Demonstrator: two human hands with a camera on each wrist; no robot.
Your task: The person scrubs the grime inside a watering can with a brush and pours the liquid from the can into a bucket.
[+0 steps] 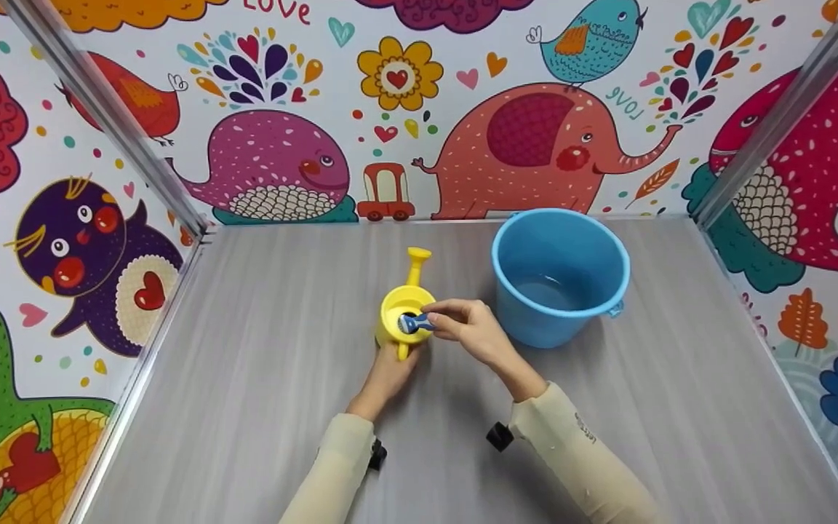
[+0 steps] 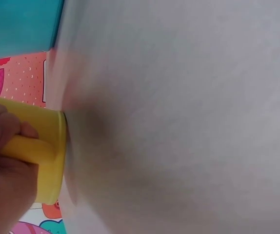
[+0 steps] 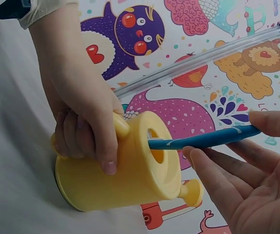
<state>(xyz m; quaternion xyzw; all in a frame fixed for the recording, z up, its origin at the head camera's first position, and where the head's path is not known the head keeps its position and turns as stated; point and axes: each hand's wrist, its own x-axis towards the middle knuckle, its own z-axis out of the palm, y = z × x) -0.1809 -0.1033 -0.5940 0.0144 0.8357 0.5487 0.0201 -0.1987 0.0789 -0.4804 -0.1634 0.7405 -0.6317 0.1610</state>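
A yellow watering can (image 1: 394, 338) stands near the middle of the tabletop, its spout pointing away from me. My left hand (image 1: 388, 370) grips its handle, fingers wrapped round it in the left wrist view. Above the can's round top opening, my right hand (image 1: 471, 331) pinches a slim blue-handled item (image 3: 206, 139) between thumb and fingers. The handle has white markings, and its far end reaches into the opening. In the head view that end looks pale and greyish; its exact kind is unclear. How deep it sits inside the can is hidden.
A blue bucket (image 1: 543, 331) stands to the right of the can, close behind my right hand. The grey tabletop (image 1: 273, 349) is bordered by printed cartoon walls (image 1: 281, 175) at the back and sides, with metal posts (image 1: 117, 124) at the corners.
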